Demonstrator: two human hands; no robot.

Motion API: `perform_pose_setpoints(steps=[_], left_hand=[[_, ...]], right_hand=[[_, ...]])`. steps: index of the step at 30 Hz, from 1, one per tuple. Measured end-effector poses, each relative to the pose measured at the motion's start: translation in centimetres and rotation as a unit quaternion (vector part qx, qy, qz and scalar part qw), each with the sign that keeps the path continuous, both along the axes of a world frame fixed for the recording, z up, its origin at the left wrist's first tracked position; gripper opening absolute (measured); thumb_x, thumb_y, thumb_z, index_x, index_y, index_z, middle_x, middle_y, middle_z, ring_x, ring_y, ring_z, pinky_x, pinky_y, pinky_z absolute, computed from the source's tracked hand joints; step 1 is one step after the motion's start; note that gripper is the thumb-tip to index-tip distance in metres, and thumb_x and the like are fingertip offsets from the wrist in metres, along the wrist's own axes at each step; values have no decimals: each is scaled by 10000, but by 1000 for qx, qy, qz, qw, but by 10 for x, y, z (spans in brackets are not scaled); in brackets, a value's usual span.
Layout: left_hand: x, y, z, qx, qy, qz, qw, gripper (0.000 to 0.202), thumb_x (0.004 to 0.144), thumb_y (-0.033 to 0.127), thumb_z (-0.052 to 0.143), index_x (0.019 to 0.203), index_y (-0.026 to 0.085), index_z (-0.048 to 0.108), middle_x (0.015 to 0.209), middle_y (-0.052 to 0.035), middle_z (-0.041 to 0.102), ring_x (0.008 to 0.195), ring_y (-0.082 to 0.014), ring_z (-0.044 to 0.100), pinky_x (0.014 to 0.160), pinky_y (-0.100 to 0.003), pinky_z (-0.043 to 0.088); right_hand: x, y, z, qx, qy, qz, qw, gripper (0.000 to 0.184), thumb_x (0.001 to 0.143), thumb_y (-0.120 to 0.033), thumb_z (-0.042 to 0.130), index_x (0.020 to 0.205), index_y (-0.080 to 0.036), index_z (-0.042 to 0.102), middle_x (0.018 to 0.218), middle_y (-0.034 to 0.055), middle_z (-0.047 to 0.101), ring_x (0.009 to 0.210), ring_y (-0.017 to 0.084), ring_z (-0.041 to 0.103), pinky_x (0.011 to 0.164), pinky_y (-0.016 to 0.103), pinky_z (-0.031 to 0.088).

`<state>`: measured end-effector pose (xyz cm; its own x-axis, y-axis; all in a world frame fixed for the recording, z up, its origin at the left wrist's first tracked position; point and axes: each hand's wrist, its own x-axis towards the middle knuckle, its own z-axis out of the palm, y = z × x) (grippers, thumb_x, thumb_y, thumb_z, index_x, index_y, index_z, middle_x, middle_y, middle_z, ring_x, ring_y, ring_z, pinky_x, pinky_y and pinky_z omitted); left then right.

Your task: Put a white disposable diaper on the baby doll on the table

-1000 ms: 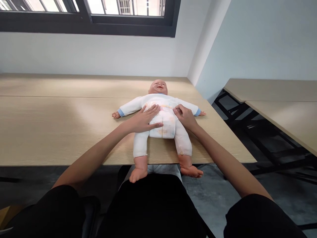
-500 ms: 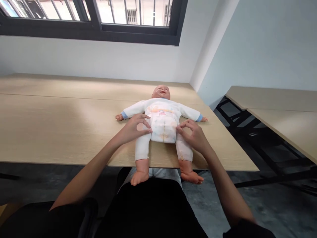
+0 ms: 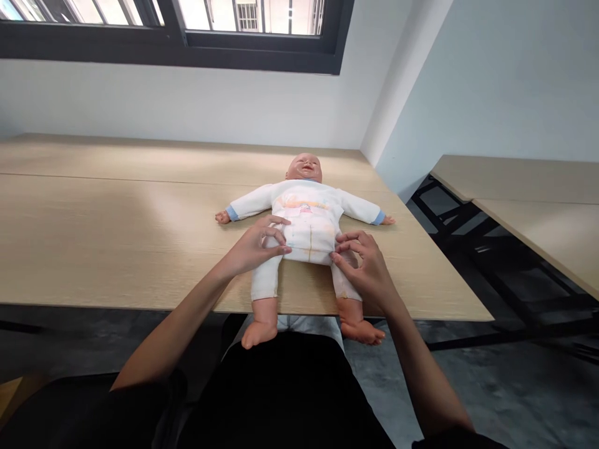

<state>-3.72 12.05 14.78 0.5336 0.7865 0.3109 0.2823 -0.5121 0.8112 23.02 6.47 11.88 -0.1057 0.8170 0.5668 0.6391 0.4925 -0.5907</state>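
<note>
A baby doll (image 3: pixel 305 212) in a white suit lies on its back on the wooden table (image 3: pixel 116 237), arms spread, feet hanging over the near edge. A white diaper (image 3: pixel 309 240) wraps its hips. My left hand (image 3: pixel 255 246) pinches the diaper's edge at the doll's right hip. My right hand (image 3: pixel 362 268) has its fingers curled and pinches the diaper's edge at the other hip, lying over the thigh.
A second wooden table (image 3: pixel 524 199) stands to the right, with a black frame beneath it and a gap of dark floor between. A white wall and a dark-framed window (image 3: pixel 187 37) lie behind the table. My dark-clothed lap fills the bottom.
Both hands have slid down from the doll's belly to the lower edge of the diaper at the hips. The left hand went from lying flat to pinching.
</note>
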Motion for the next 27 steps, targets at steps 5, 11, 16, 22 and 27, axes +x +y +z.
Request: perform_pose_setpoints(steps=[5, 11, 16, 22, 27], left_hand=[[0, -6, -2, 15, 23, 10, 1000, 202, 850, 363, 736, 748, 210, 652, 1368, -73, 540, 1370, -269, 459, 1198, -491, 322], [1, -20, -4, 73, 119, 54, 989, 214, 743, 289, 835, 757, 213, 636, 1450, -65, 495, 1416, -329, 372, 1192, -554, 321], [2, -21, -8, 71, 99, 69, 990, 124, 818, 250, 754, 741, 211, 664, 1419, -61, 535, 1387, -310, 412, 1191, -540, 326], [0, -21, -11, -27, -23, 81, 996, 173, 798, 323, 771, 791, 209, 640, 1385, -72, 555, 1387, -302, 444, 1169, -519, 366], [-6, -2, -8, -316, -244, 179, 899, 326, 764, 379, 781, 975, 221, 589, 1192, -75, 661, 1194, -245, 615, 1064, -430, 507]], right_hand=[[1, -2, 2, -4, -17, 7, 1000, 113, 889, -320, 672, 817, -234, 660, 1047, 96, 653, 1053, 317, 607, 962, 548, 454], [-2, -21, 9, -21, -120, -16, 992, 91, 835, -280, 756, 815, -245, 674, 1207, 88, 646, 1115, 353, 589, 958, 567, 434], [-8, -20, 5, -11, -120, -58, 991, 101, 830, -213, 707, 764, -235, 633, 1172, 78, 666, 1065, 347, 608, 929, 569, 425], [-3, -13, 1, -28, -11, -26, 999, 150, 879, -364, 670, 803, -241, 629, 1121, 98, 663, 1099, 330, 605, 1007, 580, 432], [22, 18, -9, -199, 265, -32, 943, 412, 806, -566, 742, 1007, -251, 571, 1173, 110, 666, 1124, 299, 647, 954, 482, 572]])
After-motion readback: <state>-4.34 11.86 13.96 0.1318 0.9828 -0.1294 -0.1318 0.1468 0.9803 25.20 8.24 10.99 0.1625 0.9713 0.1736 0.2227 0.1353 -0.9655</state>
